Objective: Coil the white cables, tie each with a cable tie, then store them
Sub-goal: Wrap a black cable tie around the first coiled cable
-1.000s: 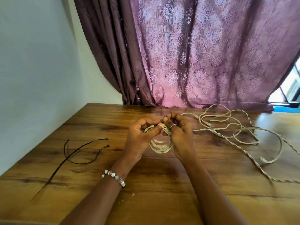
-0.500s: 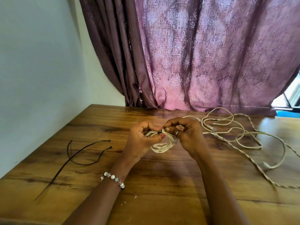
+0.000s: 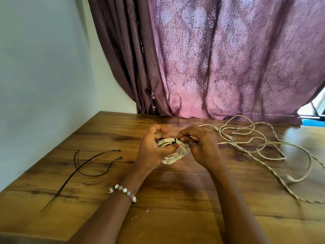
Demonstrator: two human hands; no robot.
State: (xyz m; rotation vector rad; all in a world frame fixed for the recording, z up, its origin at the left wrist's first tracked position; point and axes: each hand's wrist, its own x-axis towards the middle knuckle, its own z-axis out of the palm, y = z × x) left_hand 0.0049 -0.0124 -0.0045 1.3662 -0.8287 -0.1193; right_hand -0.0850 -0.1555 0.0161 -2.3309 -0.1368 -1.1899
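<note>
Head view, from left to right: two spare thin black plastic cable ties (image 3: 91, 166) lie loose on the brown wooden counter (image 3: 175, 199) at the left of the frame, untouched. At centre, the left hand (image 3: 151, 152) curls its grip around the small flat coil of white cable (image 3: 173, 152), thumb pressing on the loops. A black cable tie around the coil (image 3: 174, 142) now shows its small head on top of the bundle, where half a second ago the coil was mostly buried between the fingers; the hands have also drawn slightly apart. The right hand (image 3: 202, 147) has its grip pinched together on the tie's tail beside that head. This suggests the tie is threaded and being pulled tight, so the first coil looks nearly secured. At right, a long tangle of loose white cables (image 3: 255, 143) sprawls on the counter, not yet coiled.
</note>
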